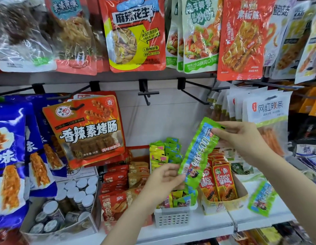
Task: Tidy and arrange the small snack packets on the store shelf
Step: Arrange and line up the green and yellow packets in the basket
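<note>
Single head view, close, facing forward and perhaps slightly down at shelf (198,225).

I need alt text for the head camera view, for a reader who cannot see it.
Two hands hold a long green snack packet above a white basket of small packets on a store shelf: the right hand pinches its top, the left hand its lower end. Another green packet lies on the shelf to the right.

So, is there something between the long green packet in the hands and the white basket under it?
Nothing visible blocks it. The long green packet is held at both ends by the left hand and right hand, directly above the white basket. The basket is already filled with small packets.
</note>
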A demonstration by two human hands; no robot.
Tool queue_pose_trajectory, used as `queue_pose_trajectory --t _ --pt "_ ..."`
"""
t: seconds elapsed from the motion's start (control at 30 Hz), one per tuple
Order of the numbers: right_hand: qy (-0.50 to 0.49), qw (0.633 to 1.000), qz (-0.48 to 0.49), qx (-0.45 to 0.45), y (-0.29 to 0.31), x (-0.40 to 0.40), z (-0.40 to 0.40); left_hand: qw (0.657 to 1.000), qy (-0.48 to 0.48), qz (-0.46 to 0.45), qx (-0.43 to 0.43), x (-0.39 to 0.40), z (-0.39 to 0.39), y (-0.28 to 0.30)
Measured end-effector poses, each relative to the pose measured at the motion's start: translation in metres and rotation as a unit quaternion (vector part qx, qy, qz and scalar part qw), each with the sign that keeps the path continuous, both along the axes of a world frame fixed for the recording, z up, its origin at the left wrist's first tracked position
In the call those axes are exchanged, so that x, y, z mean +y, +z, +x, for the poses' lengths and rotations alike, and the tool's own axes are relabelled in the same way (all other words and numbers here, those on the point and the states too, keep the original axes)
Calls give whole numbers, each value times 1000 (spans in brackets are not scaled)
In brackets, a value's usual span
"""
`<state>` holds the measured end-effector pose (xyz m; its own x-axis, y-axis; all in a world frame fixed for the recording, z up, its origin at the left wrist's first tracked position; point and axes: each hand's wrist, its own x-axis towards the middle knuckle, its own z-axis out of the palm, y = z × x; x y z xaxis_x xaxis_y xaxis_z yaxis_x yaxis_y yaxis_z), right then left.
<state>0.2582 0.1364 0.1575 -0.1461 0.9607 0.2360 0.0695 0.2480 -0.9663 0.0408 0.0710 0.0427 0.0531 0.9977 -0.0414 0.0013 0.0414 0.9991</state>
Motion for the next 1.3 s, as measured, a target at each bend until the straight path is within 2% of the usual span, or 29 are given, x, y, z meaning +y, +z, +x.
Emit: queue_pose_trajectory --t 0.13,0.23,0.43,0.63,0.73,0.8,0.93,0.97,1.03,1.07,1.13,1.23,1.3 --pt "-11 999 -44 20 -10 7 2 997 -13 -35 -63 -9 1 -4" --pt "-22 996 -80 10 -18 14 3 992 16 -55 -115 -13 1 -3" --pt "-82 988 -127 30 -32 20 -2 990 54 -77 -108 -18 1 0" --pt "-77 988 -129 37 -26 15 -12 989 27 -79 -125 -22 -4 4" --pt "-67 990 -123 36 -26 13 -17 980 -17 -80 -182 -25 -4 1" --pt "-48 991 -116 48 -26 11 -20 950 -43 -113 -288 -26 -4 2" --pt "14 990 -101 95 -26 8 -30 834 -96 -193 -507 -30 -3 17" --pt "20 990 -99 102 -26 8 -31 819 -99 -196 -530 -30 -3 21" --pt "17 990 -95 105 -26 8 -35 811 -93 -182 -548 -30 -3 22" --pt "17 990 -95 105 -26 8 -37 817 -86 -172 -544 -29 -3 23" --pt "40 985 -122 118 -25 7 -39 862 -60 -131 -485 -29 -1 23" --pt "95 971 -182 122 -25 5 -38 954 12 -47 -296 -31 4 20" --pt "107 974 -169 104 -26 6 -38 982 54 6 -179 -34 6 14"
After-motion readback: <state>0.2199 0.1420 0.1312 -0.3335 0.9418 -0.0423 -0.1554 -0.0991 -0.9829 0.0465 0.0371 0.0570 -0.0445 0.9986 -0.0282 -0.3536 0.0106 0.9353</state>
